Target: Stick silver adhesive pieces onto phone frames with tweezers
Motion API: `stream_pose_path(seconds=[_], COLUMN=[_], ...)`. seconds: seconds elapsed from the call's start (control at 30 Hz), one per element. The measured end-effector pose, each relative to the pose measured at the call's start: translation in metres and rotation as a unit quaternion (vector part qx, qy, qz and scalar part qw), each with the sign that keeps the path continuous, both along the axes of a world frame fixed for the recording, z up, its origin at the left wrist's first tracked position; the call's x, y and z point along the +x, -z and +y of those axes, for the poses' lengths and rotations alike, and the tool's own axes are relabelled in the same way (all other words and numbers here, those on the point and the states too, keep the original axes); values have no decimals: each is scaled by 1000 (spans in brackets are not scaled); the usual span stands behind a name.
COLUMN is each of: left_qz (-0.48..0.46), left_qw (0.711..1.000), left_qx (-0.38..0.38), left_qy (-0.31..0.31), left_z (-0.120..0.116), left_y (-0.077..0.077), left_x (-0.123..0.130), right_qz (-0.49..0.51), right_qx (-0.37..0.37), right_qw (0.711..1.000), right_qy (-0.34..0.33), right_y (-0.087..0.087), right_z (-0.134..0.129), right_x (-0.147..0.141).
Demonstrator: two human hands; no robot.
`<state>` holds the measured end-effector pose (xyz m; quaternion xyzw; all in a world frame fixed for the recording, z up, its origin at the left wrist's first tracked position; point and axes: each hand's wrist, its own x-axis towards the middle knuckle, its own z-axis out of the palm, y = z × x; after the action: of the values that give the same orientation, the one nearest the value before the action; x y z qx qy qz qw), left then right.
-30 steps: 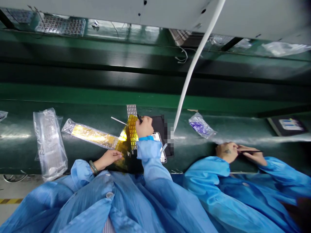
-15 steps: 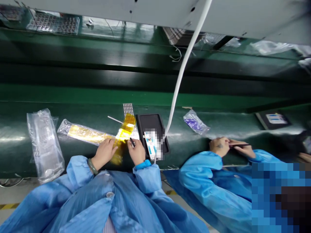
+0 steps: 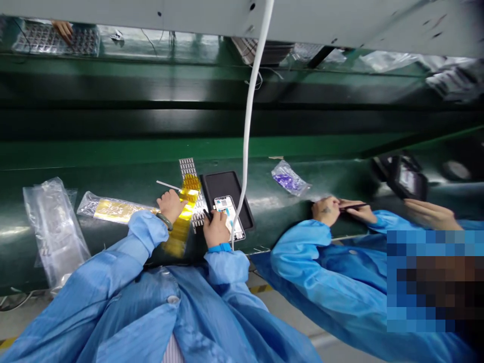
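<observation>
My left hand (image 3: 171,204) is at the left edge of a yellow translucent film strip (image 3: 182,218), its fingers reaching onto the strip; whether they pinch it is too small to tell. The strip lies over a sheet of small labels (image 3: 186,167). My right hand (image 3: 217,229) is closed round a black pen-like tool (image 3: 207,215). Just right of it, a phone frame with blue and white parts (image 3: 224,202) rests on a black tray (image 3: 222,182). A clear bag with a yellow sheet (image 3: 112,209) lies to the left, partly behind my left sleeve.
Clear plastic bags (image 3: 56,232) lie at the far left. A white cable (image 3: 248,116) hangs down in front of the tray. A bag with purple pieces (image 3: 290,179) is to the right. Beyond it, a co-worker's hands (image 3: 327,210) hold a dark thin object.
The view has shifted. My left hand has moved up along the yellow strip. My right hand has moved right, to the phone's edge. Another person's hand now shows at the top left.
</observation>
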<state>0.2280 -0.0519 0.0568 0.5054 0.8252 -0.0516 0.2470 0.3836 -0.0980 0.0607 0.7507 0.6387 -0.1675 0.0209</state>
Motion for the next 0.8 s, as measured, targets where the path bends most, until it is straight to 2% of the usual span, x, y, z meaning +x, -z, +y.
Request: stream_pose_path(seconds=[0.1, 0.27, 0.53, 0.8], left_qz=[7, 17, 27, 15], left_qw=[1000, 1000, 1000, 1000], left_qx=[-7, -4, 3, 2], left_qy=[8, 17, 14, 6], left_z=[-1, -5, -6, -7], left_y=[-1, -2, -2, -2], left_x=[3, 5, 8, 9], right_qz=[-42, -95, -119, -100], right_qx=[1, -33, -102, -79], right_qw=[999, 994, 988, 989], right_qy=[31, 50, -10, -70], right_y=[-2, -4, 0, 0], right_z=[8, 5, 12, 51], right_x=[17, 29, 42, 37])
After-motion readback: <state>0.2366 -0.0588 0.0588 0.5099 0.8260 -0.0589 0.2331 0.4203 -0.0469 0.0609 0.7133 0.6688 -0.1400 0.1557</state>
